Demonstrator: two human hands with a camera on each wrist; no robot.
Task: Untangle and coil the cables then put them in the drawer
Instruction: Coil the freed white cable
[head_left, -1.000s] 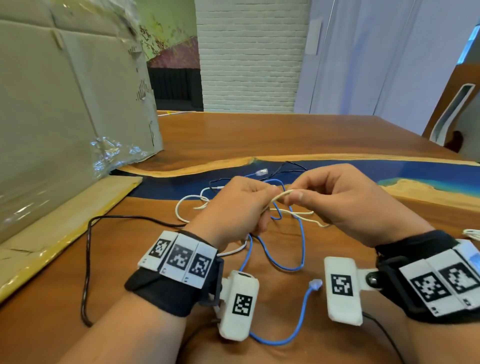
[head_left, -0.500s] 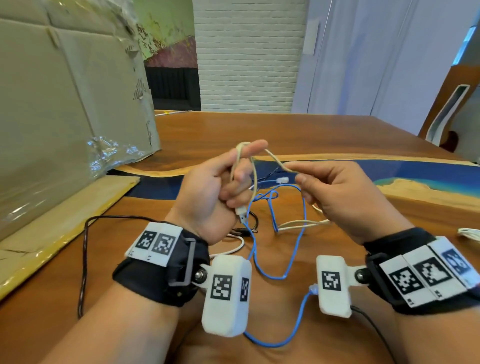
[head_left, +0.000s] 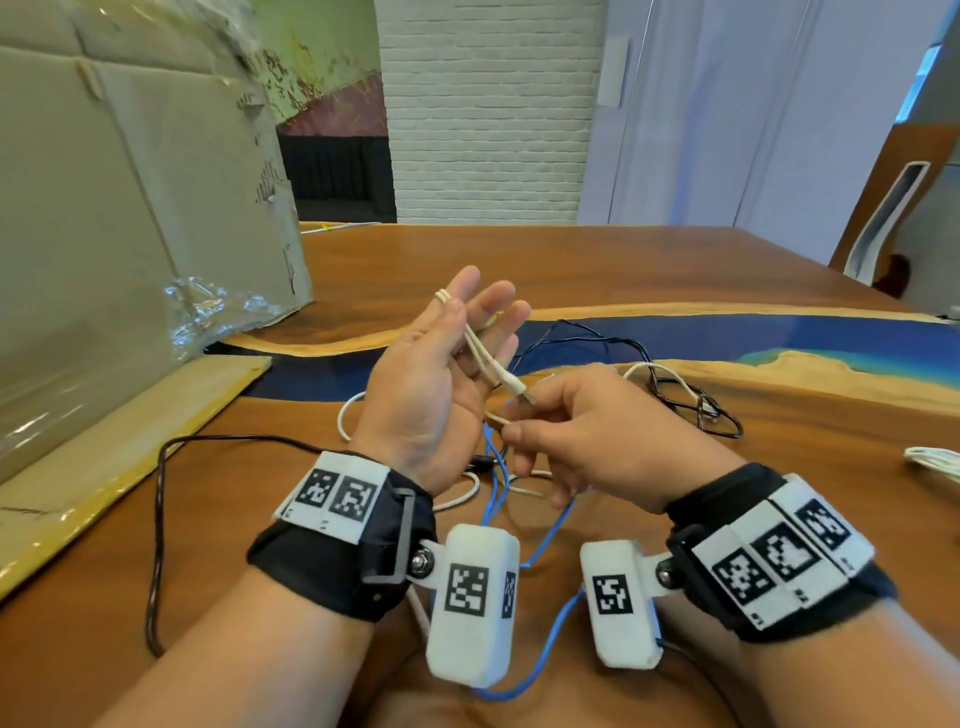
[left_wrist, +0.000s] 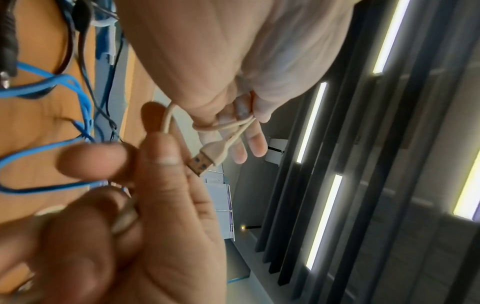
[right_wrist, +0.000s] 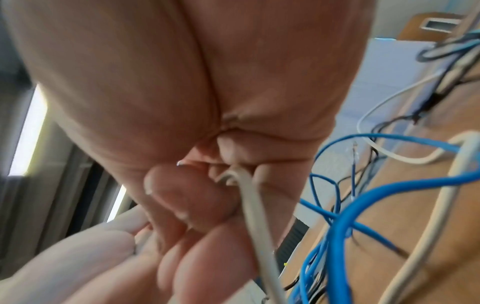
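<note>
The left hand (head_left: 441, 374) is raised palm-in above the counter (head_left: 597, 270), fingers nearly straight, with the cream cable (head_left: 480, 348) looped in smooth, thin strands over the index finger and thumb; its grip is loose, more a hook than a clamp. The cable's moulded USB plug (left_wrist: 207, 157), with a flat metal tip, hangs below those fingers. The right hand (head_left: 587, 431) sits just beside and lower, its grip a pinch of thumb and forefinger on a lower run of the same cream cable, the other fingers curled under. Beneath the hands, a glossy blue cable (head_left: 540, 660) curves in wide loops across the polished wood toward the near edge. A thin black cable (head_left: 670, 384) lies tangled at the right, crossing a blue resin band (head_left: 779, 338) set into the wood, and a thicker dark cord (head_left: 156, 545) arcs along the left. A tall cardboard box (head_left: 130, 208), partly wrapped in crinkled plastic film, stands along the left edge. The far half of the counter is bare wood. No drawer is in view.
</note>
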